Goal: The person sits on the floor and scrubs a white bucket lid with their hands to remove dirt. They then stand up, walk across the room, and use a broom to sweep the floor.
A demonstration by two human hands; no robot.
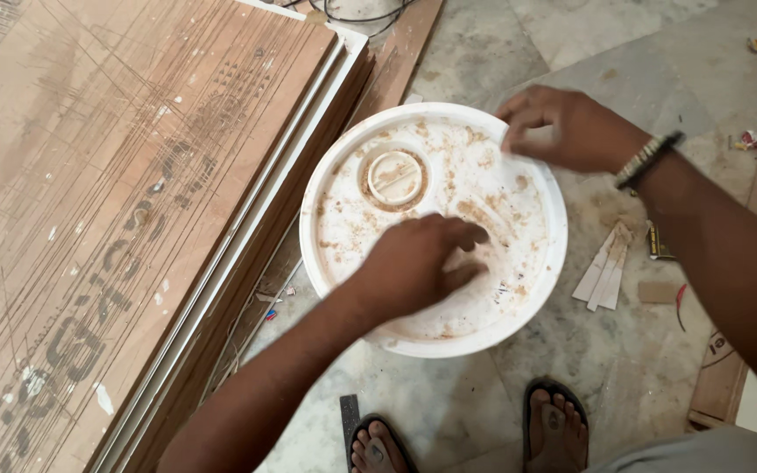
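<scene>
White bucket lid [449,175], sawdust-strewn, on the marble floor [624,52] beside stacked plywood sheets [133,201]: left hand [418,263] pinches debris at centre, right hand [562,127] grips the rim; much dust remains.

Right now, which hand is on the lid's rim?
The right hand, wearing a bracelet, grips the white lid at its far rim. The left hand rests on the dusty middle instead.
</scene>
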